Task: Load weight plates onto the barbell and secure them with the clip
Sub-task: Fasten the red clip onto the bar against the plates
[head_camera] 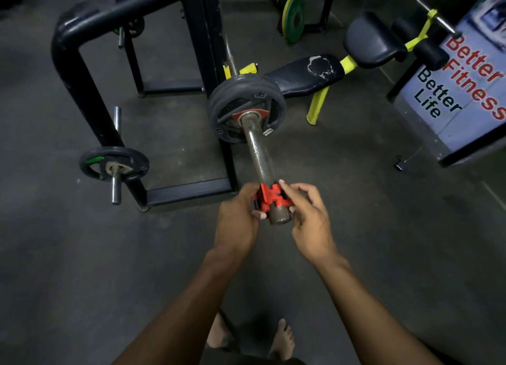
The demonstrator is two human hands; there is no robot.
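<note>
The steel barbell sleeve (257, 151) points toward me from the rack. Black weight plates (243, 96) sit far down the sleeve, with a red hub around the bar. A red clip (269, 197) wraps the sleeve close to its near end. My left hand (236, 222) grips the clip from the left side. My right hand (306, 214) pinches it from the right, index finger on top. The sleeve's end face (280, 218) pokes out just past the clip. A long bare stretch of sleeve separates the clip from the plates.
A black rack frame (82, 72) stands to the left, with a small black plate (115, 165) on a peg. A black bench with yellow legs (309, 74) lies behind. A green plate (294, 17) hangs at the back. A printed sign (460, 91) stands right. My bare feet (284, 337) are below.
</note>
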